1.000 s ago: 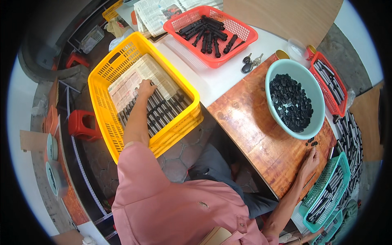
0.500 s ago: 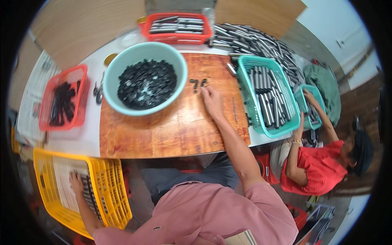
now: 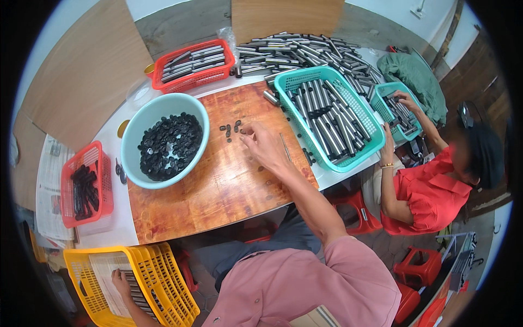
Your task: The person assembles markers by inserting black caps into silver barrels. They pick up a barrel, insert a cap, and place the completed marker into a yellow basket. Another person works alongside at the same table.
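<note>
Our right hand [image 3: 265, 146] sits mid-frame on the wooden board [image 3: 218, 191], fingers curled and pinching at the small black caps [image 3: 231, 129] scattered just beside it. Our left hand [image 3: 121, 282], lower left, rests fingers-down on the dark rods [image 3: 143, 294] in the yellow basket [image 3: 163, 283]; its grip we cannot tell. A pale green bowl [image 3: 133, 131] of caps stands left of centre, and a teal basket [image 3: 348, 155] of metal tubes lies to the right.

black caps [image 3: 231, 129], teal basket [image 3: 348, 158], yellow crate [image 3: 174, 294], pale green bowl [image 3: 136, 131]
</note>
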Demonstrator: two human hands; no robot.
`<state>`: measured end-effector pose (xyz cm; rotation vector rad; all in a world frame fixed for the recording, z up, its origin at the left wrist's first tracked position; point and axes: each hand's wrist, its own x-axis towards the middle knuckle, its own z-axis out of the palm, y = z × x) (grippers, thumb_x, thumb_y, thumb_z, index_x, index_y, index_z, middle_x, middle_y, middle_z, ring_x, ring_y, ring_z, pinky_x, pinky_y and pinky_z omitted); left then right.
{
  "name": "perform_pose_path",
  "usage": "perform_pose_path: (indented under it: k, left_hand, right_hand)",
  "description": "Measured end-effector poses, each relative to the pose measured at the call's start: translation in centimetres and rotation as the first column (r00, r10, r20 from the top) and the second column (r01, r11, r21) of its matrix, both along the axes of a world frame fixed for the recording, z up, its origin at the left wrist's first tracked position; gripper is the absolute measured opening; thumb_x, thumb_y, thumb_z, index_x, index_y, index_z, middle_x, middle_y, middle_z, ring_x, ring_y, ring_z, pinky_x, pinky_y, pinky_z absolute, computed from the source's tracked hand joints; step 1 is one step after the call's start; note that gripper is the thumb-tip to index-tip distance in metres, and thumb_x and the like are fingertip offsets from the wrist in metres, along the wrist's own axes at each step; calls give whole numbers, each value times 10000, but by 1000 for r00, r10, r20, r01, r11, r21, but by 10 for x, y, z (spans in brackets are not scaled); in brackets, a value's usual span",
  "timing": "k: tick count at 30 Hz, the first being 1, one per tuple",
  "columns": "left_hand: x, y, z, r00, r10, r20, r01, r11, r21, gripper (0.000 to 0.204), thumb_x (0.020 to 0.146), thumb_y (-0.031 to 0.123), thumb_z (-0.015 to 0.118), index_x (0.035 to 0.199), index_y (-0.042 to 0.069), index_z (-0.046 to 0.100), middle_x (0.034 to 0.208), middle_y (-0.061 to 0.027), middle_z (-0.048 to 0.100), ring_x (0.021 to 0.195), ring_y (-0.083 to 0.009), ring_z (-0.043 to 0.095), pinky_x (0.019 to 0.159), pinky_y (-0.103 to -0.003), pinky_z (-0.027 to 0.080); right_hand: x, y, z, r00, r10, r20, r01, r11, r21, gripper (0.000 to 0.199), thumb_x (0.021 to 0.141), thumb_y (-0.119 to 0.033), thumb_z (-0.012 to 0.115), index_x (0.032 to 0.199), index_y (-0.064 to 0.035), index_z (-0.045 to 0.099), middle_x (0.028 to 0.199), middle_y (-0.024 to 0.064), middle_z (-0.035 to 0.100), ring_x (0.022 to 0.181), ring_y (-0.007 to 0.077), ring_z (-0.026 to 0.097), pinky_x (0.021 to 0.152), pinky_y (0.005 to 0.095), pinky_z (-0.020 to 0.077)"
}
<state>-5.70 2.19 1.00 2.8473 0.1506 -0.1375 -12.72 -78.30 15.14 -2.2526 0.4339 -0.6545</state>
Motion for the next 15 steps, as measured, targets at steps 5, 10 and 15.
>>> perform_pose_path:
  k: [5, 10, 15]
  left_hand:
    - [27, 9, 38, 925, 135, 356, -127, 991, -47, 403, 1059, 238, 538, 1360, -24, 589, 1402, -201, 570, 1310, -367, 522, 1114, -437, 398]
    - [55, -60, 128, 723, -53, 688, 51, 998, 23, 347, 1085, 199, 502, 1328, -20, 617, 1384, -180, 598, 1272, -337, 564, 1067, -407, 436]
    - [58, -231, 225, 579, -327, 747, 403, 911, 87, 239, 1031, 31, 545, 1231, -31, 660, 1344, -179, 615, 1265, -338, 577, 1058, -408, 452]
  right_hand:
    - [-56, -58, 37, 980, -198, 35, 194, 886, -421, 406, 888, -187, 708, 1226, 19, 619, 1100, 212, 675, 995, 339, 668, 895, 453, 548]
    - [-117, -136, 48, 754, -559, -345, 331, 778, -534, 617, 809, -256, 782, 1325, -6, 554, 1221, 230, 654, 1123, 412, 633, 964, 507, 517]
    - [-146, -202, 21, 539, -472, -698, 323, 881, -347, 1029, 738, -444, 852, 1529, -12, 354, 1406, 322, 527, 1330, 481, 502, 1081, 572, 447]
